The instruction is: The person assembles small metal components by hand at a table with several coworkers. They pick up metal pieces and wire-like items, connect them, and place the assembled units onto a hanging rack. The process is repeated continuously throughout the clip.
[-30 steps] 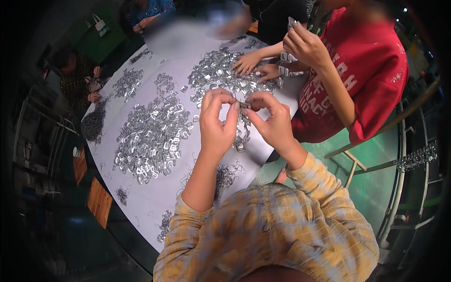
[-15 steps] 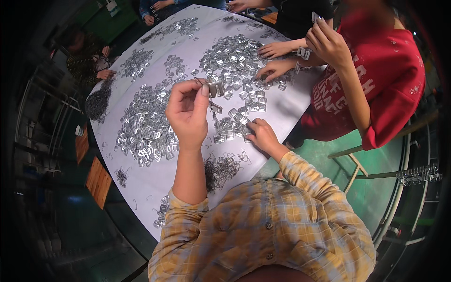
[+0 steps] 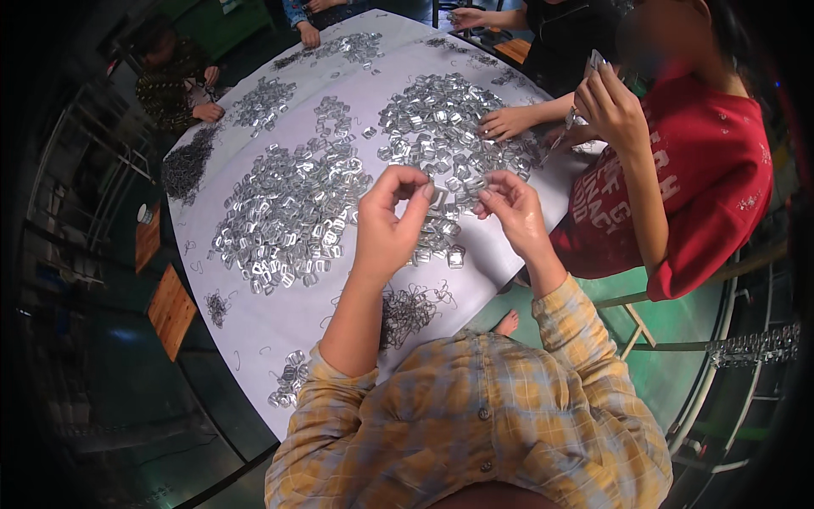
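Above the heap of silver metal buckles point(image 3: 443, 242), my two hands are raised side by side, a short gap apart. My left hand point(image 3: 392, 219) is closed, thumb against forefinger, on a silver buckle point(image 3: 439, 197) that shows partly beyond the fingertips. Thumb and fingers of my right hand point(image 3: 519, 214) are pinched together; what they hold blends into the shiny pieces behind. Close by my left forearm lies a tangle of thin dark wire hooks point(image 3: 409, 316).
A large buckle heap point(image 3: 292, 212) covers the left middle of the white table point(image 3: 254, 331). Another heap point(image 3: 437, 110) lies farther back. A person in a red top point(image 3: 704, 187) works close on the right; others sit around the far edges. Wooden stools point(image 3: 174, 312) stand at left.
My right hand has risen from the near buckle heap and come up beside my left hand. My left hand has moved right and slightly down. The view has shifted a little.
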`<state>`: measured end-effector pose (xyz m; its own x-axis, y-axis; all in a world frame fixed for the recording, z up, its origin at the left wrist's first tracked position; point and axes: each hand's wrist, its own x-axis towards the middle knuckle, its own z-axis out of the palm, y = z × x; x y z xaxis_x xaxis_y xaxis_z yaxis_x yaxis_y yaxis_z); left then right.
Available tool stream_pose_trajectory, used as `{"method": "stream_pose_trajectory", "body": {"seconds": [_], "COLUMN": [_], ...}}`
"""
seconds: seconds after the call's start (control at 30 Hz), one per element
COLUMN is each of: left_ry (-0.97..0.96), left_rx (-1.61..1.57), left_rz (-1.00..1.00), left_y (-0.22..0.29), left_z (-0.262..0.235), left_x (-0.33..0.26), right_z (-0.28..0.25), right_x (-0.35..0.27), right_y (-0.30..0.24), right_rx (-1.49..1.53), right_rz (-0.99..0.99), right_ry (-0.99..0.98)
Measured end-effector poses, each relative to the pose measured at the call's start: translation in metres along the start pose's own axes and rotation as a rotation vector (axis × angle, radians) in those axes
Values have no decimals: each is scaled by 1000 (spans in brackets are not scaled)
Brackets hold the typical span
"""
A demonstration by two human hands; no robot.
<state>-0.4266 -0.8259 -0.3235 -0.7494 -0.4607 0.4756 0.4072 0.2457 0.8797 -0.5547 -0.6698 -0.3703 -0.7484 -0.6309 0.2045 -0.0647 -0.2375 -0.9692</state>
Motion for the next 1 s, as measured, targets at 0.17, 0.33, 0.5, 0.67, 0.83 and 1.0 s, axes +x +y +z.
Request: {"method": "stream_pose_trajectory", "body": {"seconds": [0.17,0.33,0.5,0.67,0.83,1.0], "left_ry": [-105,-178,-294,-377,-298,-380], "left_rx": [159,139,76,-251,399,1100], "left_rz": [18,17,1,-98,-264,-378], "left_y": [-7,5,7,1,-81,-152], "left_z": [20,36,40,37,14,43], "left_x": [1,4,3,1,-9,-79], "right_z": [12,13,8,6,-14,-34], "right_x": [-8,-13,-19,-35,-62,-89], "right_y": [-60,-73,-81,-98,-125,-136], "right_rx": [-2,-120,-168,-265,-407,-491], "right_rz": [-130,-179,-246,-301,-395,-388], "right_ry": [-17,-25,19,44,92,106]}}
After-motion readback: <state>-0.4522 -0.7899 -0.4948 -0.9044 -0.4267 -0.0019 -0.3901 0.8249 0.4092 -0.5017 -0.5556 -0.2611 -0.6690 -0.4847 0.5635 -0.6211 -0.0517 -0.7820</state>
